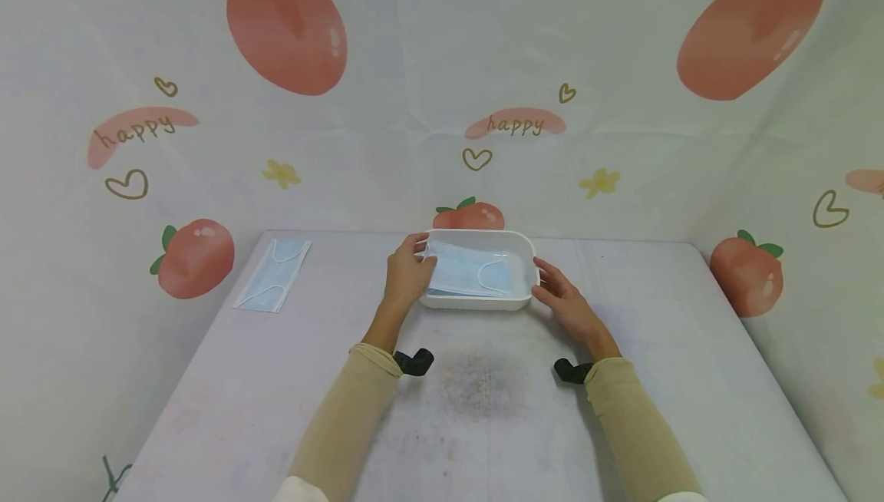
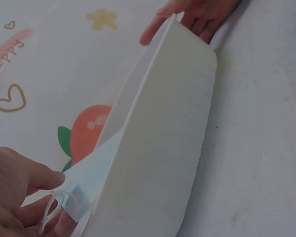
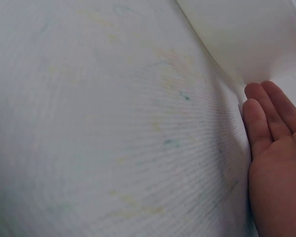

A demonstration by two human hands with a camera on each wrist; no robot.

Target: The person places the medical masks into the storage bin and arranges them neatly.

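Observation:
A white plastic tray point(image 1: 476, 304) sits near the table's far edge, with a light blue face mask point(image 1: 464, 268) lying in it, one white ear loop showing at its right. At the tray's left end, my left hand point(image 1: 409, 275) pinches the mask's end between thumb and fingers; in the left wrist view that end point(image 2: 84, 173) rises above the rim with a loop by the fingertips. My right hand point(image 1: 568, 304) is at the tray's opposite end. In the right wrist view, its straight fingers point(image 3: 274, 108) reach the tray's outer wall point(image 3: 246, 39).
Another blue face mask point(image 1: 275, 275) lies flat at the table's far left. A pale cloth point(image 1: 407, 41) printed with fruit and hearts hangs behind the table point(image 1: 483, 440). Black wrist camera mounts point(image 1: 414, 362) stick out from both sleeves.

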